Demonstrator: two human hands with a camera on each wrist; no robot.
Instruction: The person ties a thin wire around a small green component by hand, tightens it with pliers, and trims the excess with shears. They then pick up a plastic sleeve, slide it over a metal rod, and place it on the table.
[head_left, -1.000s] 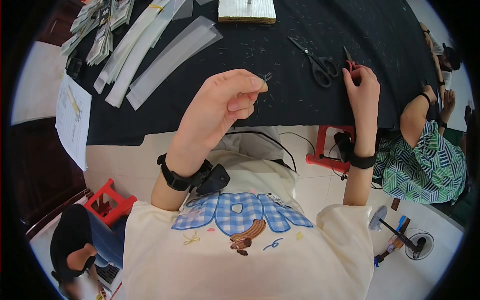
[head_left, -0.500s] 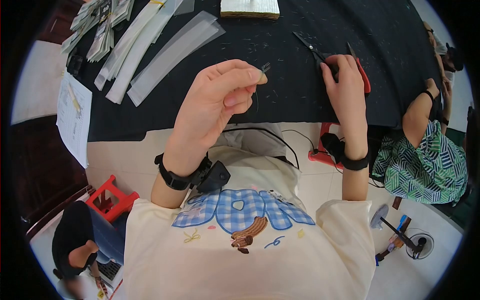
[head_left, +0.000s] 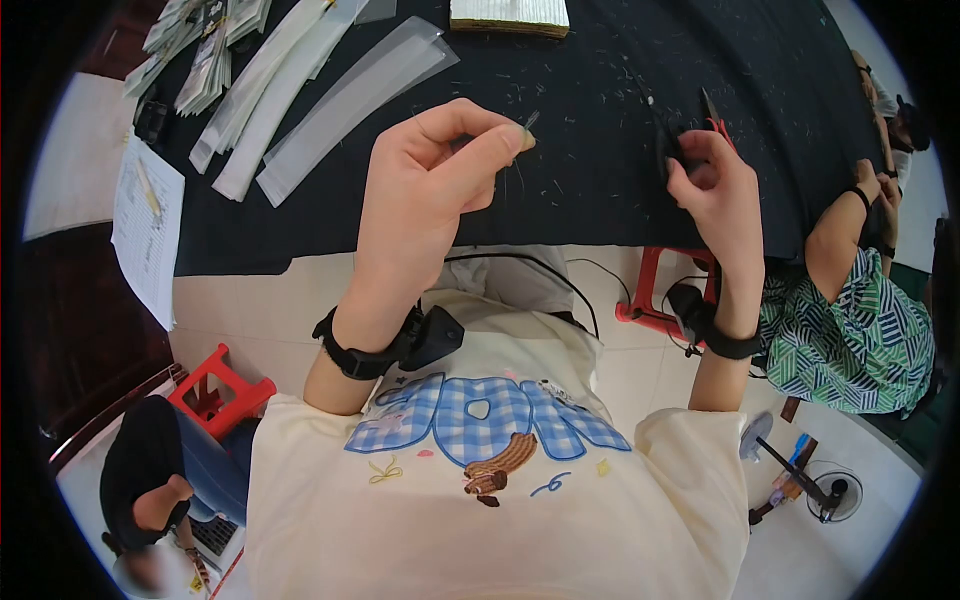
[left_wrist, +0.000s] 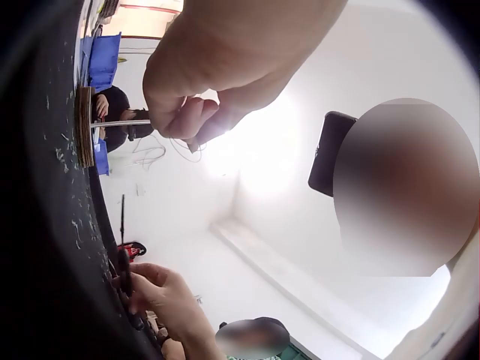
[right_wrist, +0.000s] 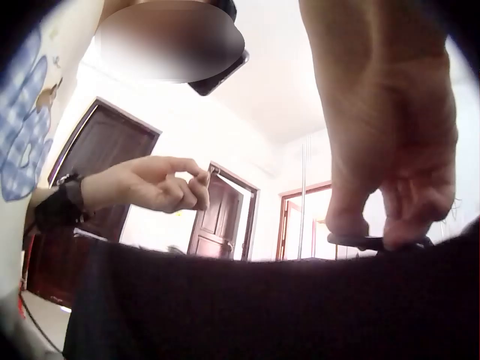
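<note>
In the head view my left hand (head_left: 430, 180) pinches a small bundle of thin strands (head_left: 531, 121) between thumb and forefinger, above the black cloth. Loose ends stick up past the fingertips, and fine threads hang beneath. Over to the right, my right hand (head_left: 722, 195) grips black-handled scissors (head_left: 662, 140) by the handle, their blades pointing away from me. The left wrist view shows these scissors (left_wrist: 124, 264) standing up from the table edge-on in the fingers. Partly hidden behind the right hand lies a red-handled pair of scissors (head_left: 714, 115).
A cardboard block (head_left: 510, 18) stands at the far edge of view. Clear plastic sleeves (head_left: 350, 110) and packed bundles (head_left: 205, 75) lie at the left, near a paper sheet (head_left: 148, 235). Thread scraps dot the black cloth (head_left: 590, 200). Another person (head_left: 845, 300) sits at the right.
My right hand has moved left from the red-handled scissors to the black pair, then picked that up and drawn it slightly right. The left hand keeps its pinch and has turned a little.
</note>
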